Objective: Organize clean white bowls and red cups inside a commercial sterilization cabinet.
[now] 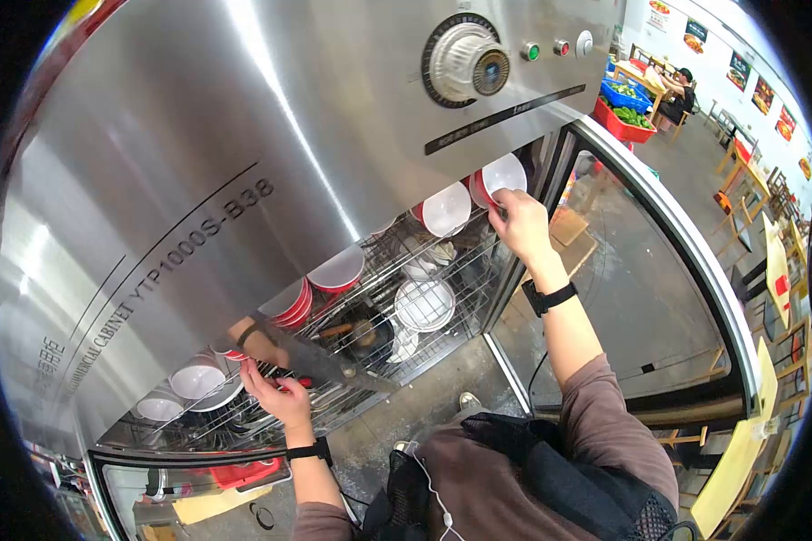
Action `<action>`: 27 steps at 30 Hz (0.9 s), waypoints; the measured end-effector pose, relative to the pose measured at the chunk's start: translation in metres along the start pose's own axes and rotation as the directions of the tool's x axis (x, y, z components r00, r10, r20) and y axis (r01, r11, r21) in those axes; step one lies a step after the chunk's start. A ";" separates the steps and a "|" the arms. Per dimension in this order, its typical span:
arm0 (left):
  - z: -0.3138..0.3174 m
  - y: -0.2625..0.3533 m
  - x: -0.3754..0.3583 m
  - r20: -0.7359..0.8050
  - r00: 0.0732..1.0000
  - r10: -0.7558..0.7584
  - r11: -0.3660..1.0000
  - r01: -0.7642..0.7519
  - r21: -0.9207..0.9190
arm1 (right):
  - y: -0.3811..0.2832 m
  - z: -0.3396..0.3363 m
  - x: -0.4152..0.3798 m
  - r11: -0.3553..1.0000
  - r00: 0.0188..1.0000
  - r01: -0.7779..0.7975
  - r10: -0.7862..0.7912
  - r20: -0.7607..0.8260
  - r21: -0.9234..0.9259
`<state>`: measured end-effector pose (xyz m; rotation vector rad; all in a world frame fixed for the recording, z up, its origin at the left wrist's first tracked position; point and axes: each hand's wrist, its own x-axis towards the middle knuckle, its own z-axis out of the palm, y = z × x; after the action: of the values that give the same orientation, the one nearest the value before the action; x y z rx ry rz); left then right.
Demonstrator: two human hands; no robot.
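Observation:
My right hand (519, 225) is closed on the rim of a red-and-white bowl (503, 173) at the right end of the upper wire rack. Beside it another such bowl (447, 210) lies tilted. At the left part of the rack is my left hand (280, 401), fingers stretched upward and thumb apart, close to a partly hidden red bowl (234, 354). A small red-and-black object (295, 382) shows by its thumb; whether it is touched cannot be told. A stack of red-and-white bowls (289, 305) stands above it. More white bowls (197, 380) sit at the left.
The steel disinfection cabinet (189, 180) has a dial (469, 61) above. Its glass door (641, 288) stands open at the right. White plates (424, 304) lie on a lower rack. Beyond are vegetable crates (624, 117), tables, chairs and a seated person (677, 97).

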<state>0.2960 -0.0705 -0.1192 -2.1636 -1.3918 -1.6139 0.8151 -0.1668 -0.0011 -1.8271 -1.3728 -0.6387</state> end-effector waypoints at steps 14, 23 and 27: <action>0.004 0.022 -0.003 -0.036 0.988 -0.147 0.987 0.149 0.067 | 0.046 0.051 0.041 0.997 0.954 0.047 -0.064 0.294 0.064; -0.005 0.039 0.006 -0.014 0.995 -0.095 0.986 0.096 0.137 | 0.075 0.104 0.060 1.000 0.906 0.021 -0.028 0.423 0.020; -0.002 0.024 0.001 -0.035 0.997 -0.068 0.988 0.072 0.138 | 0.079 0.113 0.071 0.991 0.912 0.039 -0.088 0.400 0.130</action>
<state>0.3112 -0.0848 -0.1080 -2.0269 -1.5382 -1.5151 0.9068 -0.0462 -0.0354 -1.8904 -1.7058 -0.2022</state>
